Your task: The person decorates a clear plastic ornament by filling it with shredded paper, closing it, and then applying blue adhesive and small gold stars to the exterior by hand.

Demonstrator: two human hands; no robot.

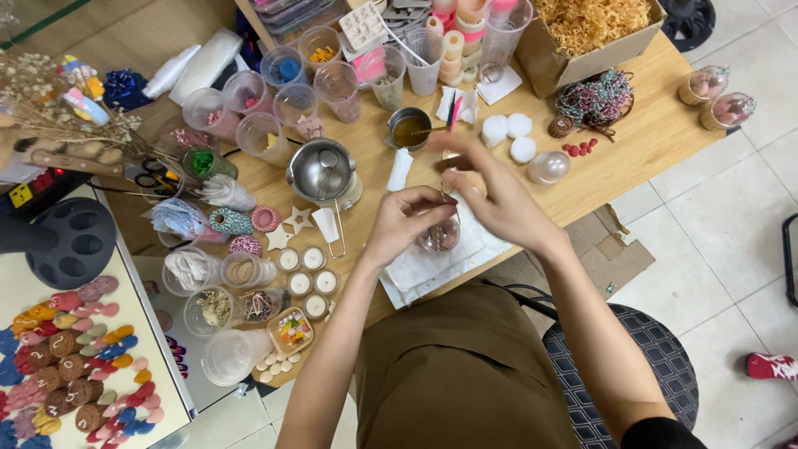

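Clear dome [440, 236] on white paper, left hand [405, 223] grip pinching above it, right hand [490, 195] fingers spread.

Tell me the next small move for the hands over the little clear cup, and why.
Probably steady the small clear cup with the left hand, then lower whatever the right hand pinches into it. Both hands hover close together just above the cup on the white paper, fingertips nearly meeting; the pinched piece is too small and blurred to identify.

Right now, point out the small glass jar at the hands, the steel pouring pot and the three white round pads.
small glass jar [439, 236], head view, rim
steel pouring pot [322, 170], head view, bowl
white round pads [519, 125], head view, middle pad
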